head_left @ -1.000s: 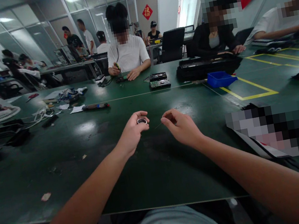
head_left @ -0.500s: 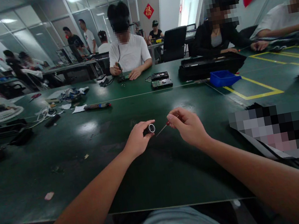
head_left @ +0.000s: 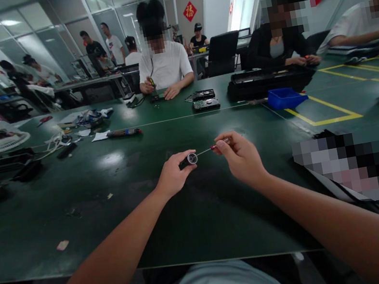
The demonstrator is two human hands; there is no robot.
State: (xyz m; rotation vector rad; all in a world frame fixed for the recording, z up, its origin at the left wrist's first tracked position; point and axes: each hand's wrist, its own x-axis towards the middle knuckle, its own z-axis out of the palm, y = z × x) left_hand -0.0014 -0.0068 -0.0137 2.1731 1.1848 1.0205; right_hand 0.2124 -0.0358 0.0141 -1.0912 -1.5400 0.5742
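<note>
Hands both raised above the green worktop [head_left: 204,227], approx. mid-view, near each other but not touching. L hand [head_left: 172,176] has a short black tube [head_left: 186,162] pinched btwn thumb & fingers, its silver-rimmed open end turned toward the R hand [head_left: 242,154]. R hand grips a small screwdriver [head_left: 222,142] by its reddish handle, fingers curled in; thin shaft points at the tube's rim. Tip's at the rim or just inside, can't tell which. Tube & screwdriver both clear of the worktop.

Beyond the hands, L side: a dark pen-shaped tool [head_left: 124,133] lying next to white paper [head_left: 99,136]. Farther back, approx. centre: a hard drive [head_left: 206,104]. Blue bin [head_left: 286,98] on the R, beside yellow tape [head_left: 337,119]. Co-worker in white shirt [head_left: 170,64] sits opposite w/ a yellow-and-black tool [head_left: 152,82] in hand.
</note>
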